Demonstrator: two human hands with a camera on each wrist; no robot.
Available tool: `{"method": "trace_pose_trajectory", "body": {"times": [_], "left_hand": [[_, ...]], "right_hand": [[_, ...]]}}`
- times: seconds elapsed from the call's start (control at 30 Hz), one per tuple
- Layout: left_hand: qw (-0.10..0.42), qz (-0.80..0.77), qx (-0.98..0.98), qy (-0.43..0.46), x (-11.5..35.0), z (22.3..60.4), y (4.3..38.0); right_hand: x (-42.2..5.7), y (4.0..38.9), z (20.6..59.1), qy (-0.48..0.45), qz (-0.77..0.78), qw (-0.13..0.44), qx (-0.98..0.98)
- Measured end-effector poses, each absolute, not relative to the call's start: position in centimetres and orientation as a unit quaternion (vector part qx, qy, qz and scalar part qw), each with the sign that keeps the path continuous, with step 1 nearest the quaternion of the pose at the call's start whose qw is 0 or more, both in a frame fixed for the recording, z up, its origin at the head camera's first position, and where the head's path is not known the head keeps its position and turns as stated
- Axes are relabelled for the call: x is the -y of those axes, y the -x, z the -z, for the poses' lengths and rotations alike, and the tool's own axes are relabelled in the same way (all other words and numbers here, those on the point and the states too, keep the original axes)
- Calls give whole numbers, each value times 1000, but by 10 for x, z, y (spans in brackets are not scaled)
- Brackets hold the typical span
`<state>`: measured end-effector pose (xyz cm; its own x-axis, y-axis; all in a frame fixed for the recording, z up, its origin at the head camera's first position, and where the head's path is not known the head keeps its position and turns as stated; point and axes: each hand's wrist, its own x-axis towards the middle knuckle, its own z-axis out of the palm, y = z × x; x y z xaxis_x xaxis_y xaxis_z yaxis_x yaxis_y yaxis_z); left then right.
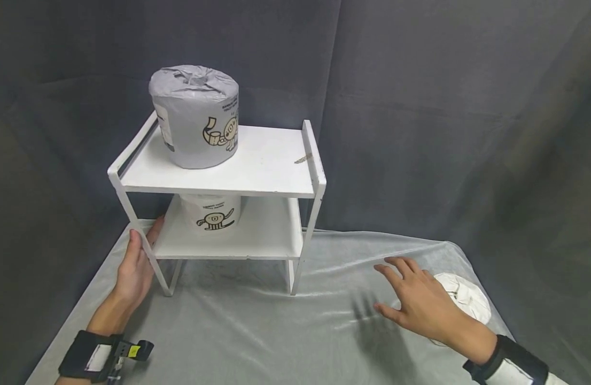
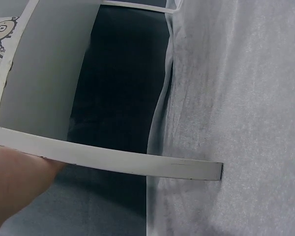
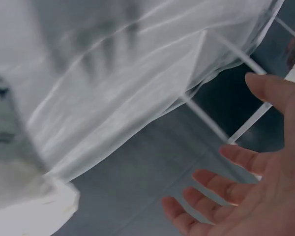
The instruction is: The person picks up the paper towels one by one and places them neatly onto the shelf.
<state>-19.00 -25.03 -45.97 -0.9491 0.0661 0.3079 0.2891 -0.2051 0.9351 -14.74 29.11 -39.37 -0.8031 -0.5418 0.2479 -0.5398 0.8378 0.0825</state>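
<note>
A white two-tier shelf rack (image 1: 276,155) is at left centre in the head view. My left hand (image 1: 138,270) grips its left side at the lower tier, with the leg between thumb and fingers. In the left wrist view, the rack's leg (image 2: 182,168) crosses in front of that hand (image 2: 19,179). A wrapped toilet roll (image 1: 194,133) stands upright on the top tier. Another toilet roll (image 1: 211,213) sits on the lower tier, its top hidden. Over the cloth to the right, my right hand (image 1: 420,302) holds nothing, fingers spread. A third wrapped roll (image 1: 468,299) lies partly behind it.
Grey cloth (image 1: 257,331) covers the table. Dark grey curtains (image 1: 396,107) hang behind the rack and at both sides. Each wrist wears a black strap, such as the left strap (image 1: 86,355).
</note>
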Motion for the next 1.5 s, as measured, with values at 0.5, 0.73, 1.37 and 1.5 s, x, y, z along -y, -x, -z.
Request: {"method": "trace_pose_trajectory", "body": {"times": [0.5, 0.73, 1.37, 1.5], "left_hand": [[75, 767, 622, 137, 248, 458, 191], [73, 763, 628, 137, 249, 457, 190], [76, 764, 624, 146, 249, 458, 190], [71, 760, 630, 140, 251, 457, 190]], "right_hand": [[-371, 175, 391, -154, -47, 11, 987], [-400, 182, 394, -121, -62, -48, 990], [-423, 185, 409, -116, -67, -95, 986], [-424, 185, 416, -103, -68, -134, 983]]}}
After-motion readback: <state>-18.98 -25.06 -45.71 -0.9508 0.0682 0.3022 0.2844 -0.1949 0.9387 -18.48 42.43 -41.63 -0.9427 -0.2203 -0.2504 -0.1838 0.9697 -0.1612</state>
